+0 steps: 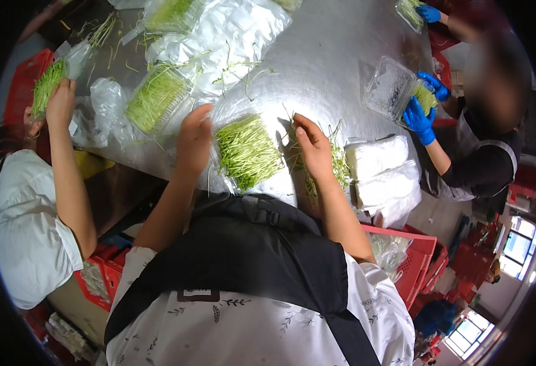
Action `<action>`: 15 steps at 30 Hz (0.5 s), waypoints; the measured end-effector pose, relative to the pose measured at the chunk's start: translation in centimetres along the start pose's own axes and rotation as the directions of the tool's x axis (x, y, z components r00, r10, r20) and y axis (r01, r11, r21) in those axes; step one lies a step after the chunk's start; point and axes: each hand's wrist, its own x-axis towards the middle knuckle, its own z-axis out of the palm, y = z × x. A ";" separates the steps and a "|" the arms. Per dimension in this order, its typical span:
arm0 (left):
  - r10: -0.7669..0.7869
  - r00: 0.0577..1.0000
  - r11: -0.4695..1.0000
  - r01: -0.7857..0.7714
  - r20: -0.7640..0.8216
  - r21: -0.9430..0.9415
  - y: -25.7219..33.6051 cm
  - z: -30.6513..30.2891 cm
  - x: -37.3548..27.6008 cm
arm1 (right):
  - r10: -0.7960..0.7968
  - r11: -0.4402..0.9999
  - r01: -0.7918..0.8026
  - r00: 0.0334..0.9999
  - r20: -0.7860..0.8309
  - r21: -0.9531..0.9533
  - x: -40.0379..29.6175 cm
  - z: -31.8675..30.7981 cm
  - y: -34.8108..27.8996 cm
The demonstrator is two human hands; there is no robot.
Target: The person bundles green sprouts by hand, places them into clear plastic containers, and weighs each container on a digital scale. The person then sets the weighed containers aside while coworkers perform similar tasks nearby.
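A clear plastic tray filled with thin green shoots (249,152) lies on the metal table right before me. My left hand (195,139) is raised just to the left of it, blurred, fingers apart and holding nothing. On the other side my right hand (312,145) hovers over a loose pile of shoots (340,160); its thumb and fingers are slightly curled, and thin stems show near the fingertips. Whether it pinches any of them I cannot tell. Another filled tray of shoots (158,98) sits beyond my left hand.
White plastic packs (380,158) are stacked at the right table edge, above a red crate (409,256). Clear plastic bags (226,41) and stray stems cover the table's far left. A co-worker in blue gloves (419,120) holds an opened clamshell; another at left holds shoots (48,87).
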 end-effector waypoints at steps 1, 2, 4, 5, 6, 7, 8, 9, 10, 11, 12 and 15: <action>-0.037 0.995 0.996 0.029 -0.097 -0.080 0.3 -0.3 -1.1 | 0.028 0.992 -0.028 1.000 0.005 0.121 0.1 0.1 0.1; -0.075 0.979 0.985 0.044 -0.192 -0.164 0.6 -0.6 -2.4 | 0.021 0.998 -0.029 0.991 0.131 0.054 0.3 -0.3 0.1; -0.165 0.946 0.968 0.101 -0.278 -0.231 1.1 -0.5 -5.1 | -0.042 0.998 0.035 0.987 0.153 0.043 0.9 0.7 0.1; -0.206 0.941 0.964 0.149 -0.269 -0.219 1.2 0.1 -6.0 | -0.070 0.997 0.064 0.984 0.165 0.040 1.3 1.4 0.2; -0.231 0.941 0.964 0.188 -0.246 -0.187 1.0 0.8 -6.7 | -0.094 0.995 0.097 0.971 0.220 -0.005 1.8 2.1 0.3; -0.247 0.945 0.964 0.216 -0.216 -0.155 0.9 1.6 -6.8 | -0.086 0.995 0.095 0.968 0.237 -0.026 2.0 2.7 0.3; -0.255 0.948 0.965 0.236 -0.192 -0.118 0.7 2.5 -6.5 | -0.079 0.994 0.094 0.964 0.255 -0.047 2.1 3.7 0.5; -0.256 0.950 0.966 0.243 -0.181 -0.091 0.4 3.5 -5.9 | -0.076 0.993 0.099 0.958 0.277 -0.070 2.2 4.6 0.8; -0.247 0.954 0.969 0.238 -0.170 -0.069 0.2 4.4 -5.2 | -0.096 0.983 0.141 0.943 0.319 -0.120 2.0 5.4 1.4; -0.233 0.959 0.972 0.226 -0.161 -0.062 -0.1 5.3 -4.2 | -0.152 0.923 0.259 0.925 0.347 -0.286 1.8 5.7 1.6; -0.217 0.964 0.976 0.209 -0.156 -0.064 -0.3 5.9 -3.6 | -0.155 0.914 0.262 0.931 0.331 -0.310 1.6 5.7 1.6; -0.147 0.979 0.986 0.134 -0.143 -0.097 -0.8 5.5 -2.7 | -0.133 0.963 0.191 0.950 0.282 -0.191 1.6 4.8 0.7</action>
